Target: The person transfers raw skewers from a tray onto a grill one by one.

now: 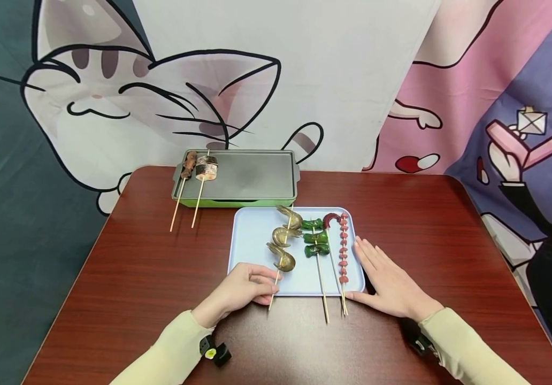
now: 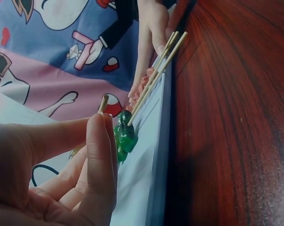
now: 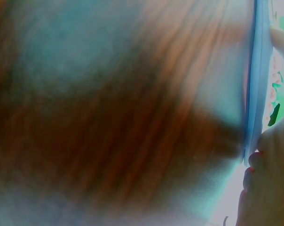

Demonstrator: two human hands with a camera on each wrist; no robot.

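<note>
In the lower centre of the head view, the left hand [image 1: 244, 289] pinches the thin, pale wooden stick of a skewer of three curved, glossy olive-brown shrimp [image 1: 285, 260] between thumb and fingers. The skewer slants across the middle of a smooth, pale blue rectangular tray [image 1: 254, 235] with rounded corners, its lower tip jutting past the near rim.

Right of centre, the right hand [image 1: 391, 283] rests at the tray's right edge, fingers extended, thumb apart at the near corner. On the tray's right half lie a skewer of shiny, folded dark green pieces [image 1: 316, 249], a skewer with a dark red curled tentacle [image 1: 332, 218] and a skewer of small, pinkish-red beads [image 1: 344, 248].

Above the tray sits a flat grey griddle with a green base [image 1: 252, 174]; on its left end rest a skewer of lumpy brown chunks [image 1: 189, 164] and a skewer with a pale, brown-mottled cylinder [image 1: 206, 168]. Everything stands on a glossy, reddish-brown wood-grained table [image 1: 151, 299] before a creased cartoon-printed cloth [image 1: 338, 80].
</note>
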